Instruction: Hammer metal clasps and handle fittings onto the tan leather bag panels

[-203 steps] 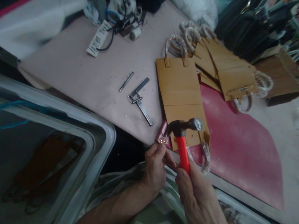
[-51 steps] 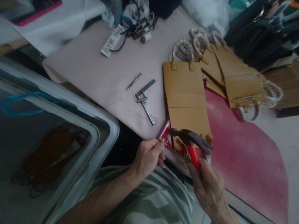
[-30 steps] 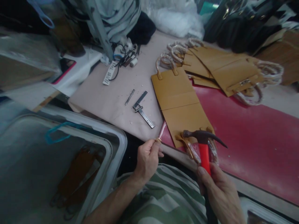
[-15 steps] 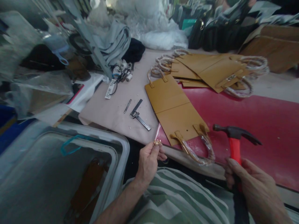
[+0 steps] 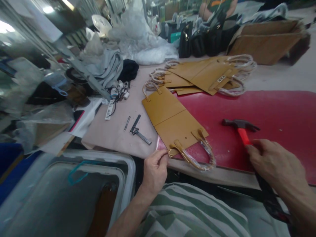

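A small gold-coloured metal fitting (image 5: pixel 170 153) is pinched between the thumb and finger of my left hand (image 5: pixel 155 169), at the near corner of a tan leather bag panel (image 5: pixel 170 115). That panel has a fold line across it, a small hole near its front end and plastic-wrapped handles (image 5: pixel 197 161) at both ends. On the right, my right hand (image 5: pixel 274 161) is wrapped round a claw hammer (image 5: pixel 243 130) with a red and black handle. The hammer's head is over or on the red board (image 5: pixel 259 108); I cannot tell whether it touches.
More tan panels (image 5: pixel 197 74) with wrapped handles are piled behind. A square-shaped metal tool (image 5: pixel 139 131) and a thin metal rod (image 5: pixel 127 123) lie on the left. A white bin (image 5: pixel 132 164) stands below the table's edge. Farther back are black bags (image 5: pixel 197 42), a cardboard box (image 5: pixel 266 42) and a person (image 5: pixel 217 8).
My left hand has brought the fitting up to the panel's near corner. My right hand has lowered the hammer towards the red board. The view has shifted to the right.
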`<state>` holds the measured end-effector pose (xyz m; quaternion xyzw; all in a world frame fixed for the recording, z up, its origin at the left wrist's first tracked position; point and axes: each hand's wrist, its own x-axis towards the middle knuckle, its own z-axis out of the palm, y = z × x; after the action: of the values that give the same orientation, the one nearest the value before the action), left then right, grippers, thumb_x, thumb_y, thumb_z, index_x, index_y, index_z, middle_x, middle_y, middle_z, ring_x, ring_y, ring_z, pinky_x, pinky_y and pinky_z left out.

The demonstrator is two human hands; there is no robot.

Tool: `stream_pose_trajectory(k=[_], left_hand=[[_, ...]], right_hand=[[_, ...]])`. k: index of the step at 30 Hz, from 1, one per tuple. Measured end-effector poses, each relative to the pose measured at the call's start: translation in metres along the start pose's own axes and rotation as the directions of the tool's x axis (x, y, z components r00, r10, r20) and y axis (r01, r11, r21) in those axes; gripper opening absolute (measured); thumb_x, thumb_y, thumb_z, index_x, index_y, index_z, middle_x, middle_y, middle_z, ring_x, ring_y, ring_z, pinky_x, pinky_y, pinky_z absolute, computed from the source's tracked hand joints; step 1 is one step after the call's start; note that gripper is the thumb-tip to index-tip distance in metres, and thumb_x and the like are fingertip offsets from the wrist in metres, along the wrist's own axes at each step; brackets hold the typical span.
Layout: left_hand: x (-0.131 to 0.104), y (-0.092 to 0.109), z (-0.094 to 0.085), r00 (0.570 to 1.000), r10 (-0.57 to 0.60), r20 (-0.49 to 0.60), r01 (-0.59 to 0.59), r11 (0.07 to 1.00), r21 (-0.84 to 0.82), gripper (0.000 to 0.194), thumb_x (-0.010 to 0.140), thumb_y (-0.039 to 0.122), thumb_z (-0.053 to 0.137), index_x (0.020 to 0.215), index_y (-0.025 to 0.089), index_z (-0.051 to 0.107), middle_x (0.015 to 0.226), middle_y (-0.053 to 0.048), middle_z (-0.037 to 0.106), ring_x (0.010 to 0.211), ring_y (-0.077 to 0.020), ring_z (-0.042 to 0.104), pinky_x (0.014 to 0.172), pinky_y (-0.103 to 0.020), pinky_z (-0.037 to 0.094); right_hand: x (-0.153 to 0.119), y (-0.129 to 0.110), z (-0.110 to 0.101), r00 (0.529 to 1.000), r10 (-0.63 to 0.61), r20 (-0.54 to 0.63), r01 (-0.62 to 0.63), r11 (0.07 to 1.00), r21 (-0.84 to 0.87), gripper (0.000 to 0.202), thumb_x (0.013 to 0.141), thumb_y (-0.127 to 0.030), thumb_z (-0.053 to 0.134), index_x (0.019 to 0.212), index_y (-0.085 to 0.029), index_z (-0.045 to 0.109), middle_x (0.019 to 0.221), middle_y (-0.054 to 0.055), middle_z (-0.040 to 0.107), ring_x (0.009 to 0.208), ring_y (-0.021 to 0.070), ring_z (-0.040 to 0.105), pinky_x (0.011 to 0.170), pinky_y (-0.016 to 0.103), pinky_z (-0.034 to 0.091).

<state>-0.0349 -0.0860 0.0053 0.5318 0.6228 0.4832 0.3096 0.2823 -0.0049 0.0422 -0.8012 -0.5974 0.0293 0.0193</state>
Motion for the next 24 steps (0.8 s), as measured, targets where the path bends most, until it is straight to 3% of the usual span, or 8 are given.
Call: stream_pose_trajectory(k=[2,7,16,24], left_hand=[[0.0,0.0,0.004,0.999,0.033,-0.001,-0.032,0.999,0.035,0.017,0.091,0.02,0.059,0.093,0.018,0.075,0.076,-0.002,0.072,0.067,-0.0145,0.067,0.065,-0.023,0.052],[0.0,-0.001,0.01,0.998,0.057,0.0,-0.056,0.992,0.114,0.014,0.091,0.02,0.059,0.091,0.018,0.073,0.077,-0.002,0.072,0.069,-0.0153,0.068,0.065,-0.024,0.052],[0.015,-0.001,0.019,0.996,0.086,-0.002,-0.084,0.981,0.176,0.011,0.093,0.023,0.059,0.09,0.019,0.07,0.079,-0.002,0.071,0.072,-0.0158,0.069,0.069,-0.025,0.053],[0.049,0.018,0.03,0.961,0.276,0.031,-0.272,0.913,0.305,0.012,0.092,0.019,0.06,0.085,0.018,0.07,0.077,-0.001,0.069,0.069,-0.0138,0.064,0.066,-0.024,0.049]], right_hand=[[-0.002,0.003,0.011,0.993,-0.083,-0.079,0.081,0.996,-0.038,0.052,0.093,-0.05,0.029,0.11,-0.019,0.067,0.109,0.019,0.067,0.094,0.0361,0.066,0.071,0.043,0.049],[-0.009,0.01,0.037,0.931,-0.247,-0.269,0.235,0.969,-0.077,0.058,0.097,-0.05,0.027,0.114,-0.009,0.065,0.099,0.02,0.065,0.092,0.036,0.06,0.08,0.045,0.051],[-0.004,0.019,0.052,0.904,-0.211,-0.372,0.244,0.969,0.042,0.06,0.097,-0.056,0.032,0.111,-0.01,0.067,0.097,0.018,0.066,0.088,0.0345,0.056,0.079,0.044,0.05],[-0.001,0.023,0.057,0.903,-0.197,-0.382,0.255,0.961,0.107,0.061,0.095,-0.058,0.031,0.112,-0.011,0.066,0.095,0.018,0.066,0.087,0.0353,0.057,0.081,0.048,0.05]])
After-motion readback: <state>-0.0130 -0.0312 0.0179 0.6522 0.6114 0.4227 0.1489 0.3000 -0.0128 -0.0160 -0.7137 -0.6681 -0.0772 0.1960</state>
